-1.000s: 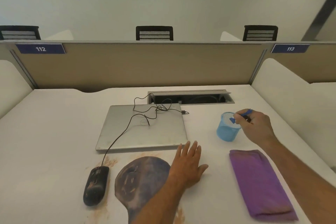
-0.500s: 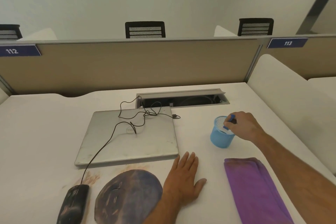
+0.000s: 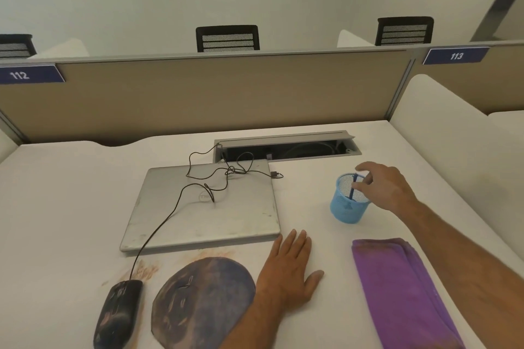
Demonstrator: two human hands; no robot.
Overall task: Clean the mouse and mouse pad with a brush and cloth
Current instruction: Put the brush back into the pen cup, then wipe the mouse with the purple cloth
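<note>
Head camera view, looking down at a white table (image 3: 71,193). The left hand (image 3: 289,272) lies flat on the table, palm down, fingers straight and close together, thumb spread to the right. Just left of this hand, touching its wrist edge, lies a round dark blue mouse pad (image 3: 201,300) smeared with brownish dirt. Further left of the pad sits a black wired computer mouse (image 3: 119,312), also streaked with dirt, with reddish-brown dust on the table around it. Its thin black cable (image 3: 170,215) runs away from the hand across a closed silver laptop (image 3: 204,207), which lies just beyond the left hand's fingertips.

The right hand (image 3: 382,187) reaches forward over a small light blue mesh cup (image 3: 347,204). Its fingers are loosely spread, the fingertips at the cup's rim beside a thin blue brush handle (image 3: 353,188) that stands inside the cup. Whether the fingertips actually touch the handle cannot be told. Below the right forearm, between the two arms, lies a folded purple cloth (image 3: 402,289) flat on the table.

Beyond both hands are an open grey cable hatch (image 3: 286,147), a beige partition (image 3: 226,93) and black chair backs (image 3: 228,38).
</note>
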